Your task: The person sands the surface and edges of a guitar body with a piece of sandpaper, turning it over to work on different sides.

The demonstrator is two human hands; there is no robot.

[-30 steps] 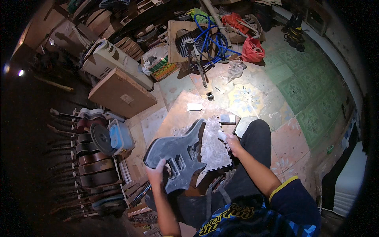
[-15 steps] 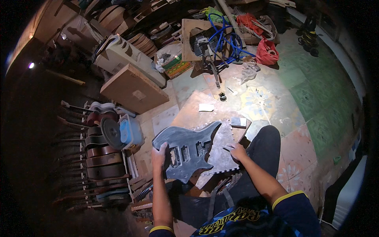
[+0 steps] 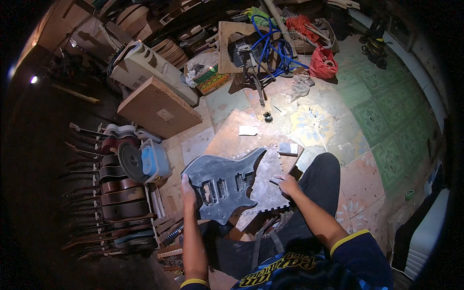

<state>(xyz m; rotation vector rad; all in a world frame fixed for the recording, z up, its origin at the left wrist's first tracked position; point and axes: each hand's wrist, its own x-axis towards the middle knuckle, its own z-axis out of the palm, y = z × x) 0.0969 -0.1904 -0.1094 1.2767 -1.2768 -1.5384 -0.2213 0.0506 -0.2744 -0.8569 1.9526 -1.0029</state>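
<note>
My left hand (image 3: 188,191) grips the left edge of a dark grey, dusty electric guitar body (image 3: 208,169) with cut-out cavities. The body lies tilted toward me over a pale, worn mat (image 3: 268,169) with jigsaw edges, which rests on a dusty board (image 3: 227,133). My right hand (image 3: 285,183) is just right of the body, over the mat, its fingers bent around something too small to make out. A white piece (image 3: 248,130), a grey block (image 3: 288,149) and a small dark round object (image 3: 268,117) lie farther forward.
Guitars (image 3: 118,186) stand racked at left beside a blue plastic tub (image 3: 151,162). A large panel (image 3: 150,106), a boxy fan (image 3: 236,48), blue hose (image 3: 285,58) and a red bag (image 3: 323,65) are ahead. My bent leg (image 3: 319,188) is at right, on tiled floor (image 3: 391,154).
The guitar body has turned and shifted slightly, its upper left part rising. My left hand has moved up with it; my right hand has moved down over the mat. The view has also shifted.
</note>
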